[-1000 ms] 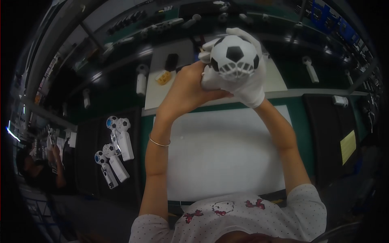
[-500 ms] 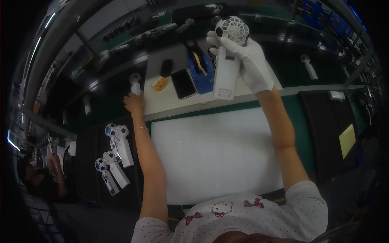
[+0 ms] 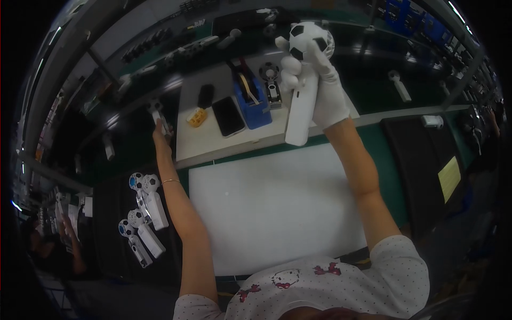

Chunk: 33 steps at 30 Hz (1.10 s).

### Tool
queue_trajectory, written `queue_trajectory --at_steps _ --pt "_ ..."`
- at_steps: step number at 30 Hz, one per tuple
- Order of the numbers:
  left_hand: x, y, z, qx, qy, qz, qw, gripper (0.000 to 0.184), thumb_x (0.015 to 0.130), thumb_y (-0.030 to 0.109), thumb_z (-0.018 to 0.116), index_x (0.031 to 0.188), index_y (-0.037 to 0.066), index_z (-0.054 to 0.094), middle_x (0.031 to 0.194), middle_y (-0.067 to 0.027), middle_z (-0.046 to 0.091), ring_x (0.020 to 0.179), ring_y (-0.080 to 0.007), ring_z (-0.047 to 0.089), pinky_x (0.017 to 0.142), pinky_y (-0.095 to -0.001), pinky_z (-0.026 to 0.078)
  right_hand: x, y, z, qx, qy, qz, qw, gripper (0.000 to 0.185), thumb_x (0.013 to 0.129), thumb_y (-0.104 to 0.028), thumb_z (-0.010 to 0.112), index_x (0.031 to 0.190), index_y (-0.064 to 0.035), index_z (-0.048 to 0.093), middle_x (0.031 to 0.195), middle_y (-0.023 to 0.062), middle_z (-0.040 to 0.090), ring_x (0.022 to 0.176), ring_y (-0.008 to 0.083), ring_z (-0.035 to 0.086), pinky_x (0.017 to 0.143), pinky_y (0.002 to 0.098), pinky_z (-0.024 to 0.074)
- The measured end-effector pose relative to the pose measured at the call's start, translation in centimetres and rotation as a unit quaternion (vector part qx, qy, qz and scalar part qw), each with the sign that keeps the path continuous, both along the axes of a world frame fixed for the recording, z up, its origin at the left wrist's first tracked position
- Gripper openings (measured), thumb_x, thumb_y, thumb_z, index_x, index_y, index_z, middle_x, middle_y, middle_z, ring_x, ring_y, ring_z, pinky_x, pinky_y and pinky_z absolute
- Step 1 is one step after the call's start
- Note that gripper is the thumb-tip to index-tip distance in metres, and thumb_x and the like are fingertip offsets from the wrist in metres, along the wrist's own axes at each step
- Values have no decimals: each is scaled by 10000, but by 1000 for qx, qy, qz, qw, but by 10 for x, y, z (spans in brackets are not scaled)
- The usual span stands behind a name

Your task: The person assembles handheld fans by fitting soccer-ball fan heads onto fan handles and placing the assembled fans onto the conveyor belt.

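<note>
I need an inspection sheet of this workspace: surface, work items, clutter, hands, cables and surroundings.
Surface: white mat in front of the person; pale board beyond it.
Job's things: football-headed unit in the right hand; second unit at the left hand; four similar units on the left dark mat.
Clutter: blue tape dispenser, phone, yellow piece and small dark object on the board; yellow paper at right.
Grip: gloved right hand closed around its unit; bare left hand at the second unit's handle, firmness of hold unclear.
Cables: nothing seen.
Surroundings: dim; another person at the left edge.
</note>
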<state>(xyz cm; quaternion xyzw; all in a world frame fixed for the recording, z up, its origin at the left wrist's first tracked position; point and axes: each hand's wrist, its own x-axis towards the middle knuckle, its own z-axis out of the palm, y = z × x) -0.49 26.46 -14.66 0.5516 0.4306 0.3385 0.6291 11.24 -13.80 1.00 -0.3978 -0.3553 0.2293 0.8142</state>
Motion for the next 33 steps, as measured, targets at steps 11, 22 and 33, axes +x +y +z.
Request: queue_trajectory --at_steps 11,22,33 --pt "1 -6 -12 -111 -301 -44 946 462 923 302 540 1261 15 415 1060 -126 572 910 -201 504 827 -327 424 -3 4 8 254 98 197 942 1059 630 -865 464 1287 -35 479 1205 213 560 871 266 645 874 390 523" --pt "8 -38 42 46 -342 -129 930 462 935 272 516 1309 46 367 1232 -139 503 1119 -234 484 972 -389 395 49 -35 13 216 -90 165 958 965 754 -713 526 1351 20 333 896 78 587 691 141 588 671 252 483" --pt "-3 -148 148 237 -199 -213 927 442 889 459 548 1044 46 540 818 -62 615 672 -101 580 596 -228 480 191 -94 -80 -593 -145 -562 559 587 742 -183 652 1295 -119 469 1006 133 652 810 260 648 762 353 506"
